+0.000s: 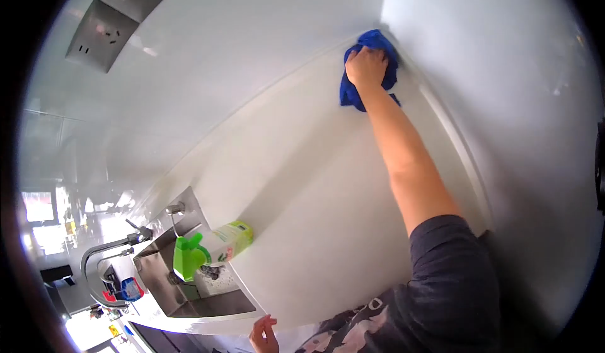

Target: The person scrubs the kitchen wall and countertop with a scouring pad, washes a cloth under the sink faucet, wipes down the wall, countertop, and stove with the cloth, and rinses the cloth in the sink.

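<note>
At the far corner of the white countertop [302, 164], my right hand [367, 68] presses down on a crumpled blue cloth [351, 94]. Its fingers are curled into the fabric, close to where the two walls meet. Below, my left hand [263, 335] hangs by the counter's front edge, next to the sink, with its fingers partly bent and apart and nothing in them. A spray bottle with a green trigger head [230, 238] stands on the counter beside the sink, between my two hands.
A steel sink [227, 306] with a curved faucet [88, 258] lies to the left. Behind the faucet stands a blue and red item [131, 289]. Wall sockets [104, 34] are at upper left. A raised strip [457, 135] runs along the counter's right side.
</note>
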Demonstrator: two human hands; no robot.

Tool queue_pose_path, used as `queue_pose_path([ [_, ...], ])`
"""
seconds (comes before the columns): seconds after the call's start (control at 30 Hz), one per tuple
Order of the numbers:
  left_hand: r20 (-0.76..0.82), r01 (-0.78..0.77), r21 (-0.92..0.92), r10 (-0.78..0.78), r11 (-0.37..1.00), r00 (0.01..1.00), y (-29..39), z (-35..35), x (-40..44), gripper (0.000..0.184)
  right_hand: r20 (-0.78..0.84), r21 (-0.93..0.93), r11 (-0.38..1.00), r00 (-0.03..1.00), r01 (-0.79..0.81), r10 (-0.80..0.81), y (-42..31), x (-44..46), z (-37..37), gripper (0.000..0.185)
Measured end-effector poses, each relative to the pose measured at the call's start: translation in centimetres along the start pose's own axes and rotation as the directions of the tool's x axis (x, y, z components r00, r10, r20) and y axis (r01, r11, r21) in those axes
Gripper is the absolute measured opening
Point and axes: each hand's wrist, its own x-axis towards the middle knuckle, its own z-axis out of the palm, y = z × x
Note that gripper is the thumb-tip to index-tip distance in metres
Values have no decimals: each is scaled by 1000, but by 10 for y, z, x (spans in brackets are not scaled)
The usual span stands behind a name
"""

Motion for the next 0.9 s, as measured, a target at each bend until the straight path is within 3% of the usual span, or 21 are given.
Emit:
queue_pose_path([
  [0.03, -14, 12, 13, -11, 1000, 1000, -10, -3, -8, 17, -9, 39, 995, 996, -91, 91, -18, -1, 4, 38],
  [0.1, -179, 139, -127, -161, 982, 971, -30, -6, -19, 17, -119, 99, 991, 987, -94, 105, -47, -18, 18, 39],
  [0.13, -183, 150, -125, -172, 981, 968, -31, -8, -21, 17, -179, 93, 992, 979, -83, 98, -62, -34, 20, 40],
  [0.2, -197, 89, -205, -130, 975, 972, -33, -9, -19, 16, 18, 52, 997, 998, -61, 60, -90, -65, 14, 41],
  [0.27, -200, 63, -210, -106, 976, 974, -32, -10, -10, 16, 35, 61, 998, 999, 10, -13, -118, -101, 24, 40],
  [0.33, -211, 31, -206, -75, 978, 975, -33, -10, -3, 16, -28, 162, 979, 992, 123, -120, -143, -142, 37, 36],
  [0.4, -190, 33, -176, -67, 984, 980, -32, -11, 0, 17, -32, 233, 911, 939, 340, -342, -153, -188, 35, 35],
  [0.47, -168, 27, -89, -41, 996, 985, -23, -14, 1, 17, 60, 474, 755, 839, 453, -541, -152, -217, 24, 37],
  [0.53, -121, 16, -13, -18, 1000, 993, -14, -12, 3, 18, -69, 572, 538, 691, 619, -720, -141, -238, 28, 41],
  [0.57, -131, -20, -9, 19, 1000, 991, -13, -11, 1, 16, -88, 607, 477, 650, 635, -755, -129, -247, 28, 42],
  [0.67, -135, -157, 8, 157, 988, 978, -22, -15, 4, 16, 158, 621, 482, 504, 618, -849, -61, -239, -16, 42],
  [0.73, -111, -162, -2, 160, 987, 981, -21, -18, 6, 16, 21, 723, 436, 614, 535, -789, 18, -220, -49, 40],
  [0.77, -118, -182, -37, 177, 983, 977, -28, -16, 9, 16, 166, 699, 561, 663, 443, -730, 60, -207, -74, 40],
  [0.8, -128, -201, -65, 192, 977, 973, -35, -19, 10, 16, 109, 767, 517, 717, 380, -689, 106, -200, -90, 42],
  [0.83, -117, -190, -65, 181, 980, 976, -39, -23, 11, 16, 92, 592, 617, 717, 518, -691, 140, -191, -126, 46],
  [0.9, -115, -234, -85, 223, 969, 968, -42, -26, 13, 16, 113, 341, 674, 683, 655, -721, 214, -188, -148, 54],
])
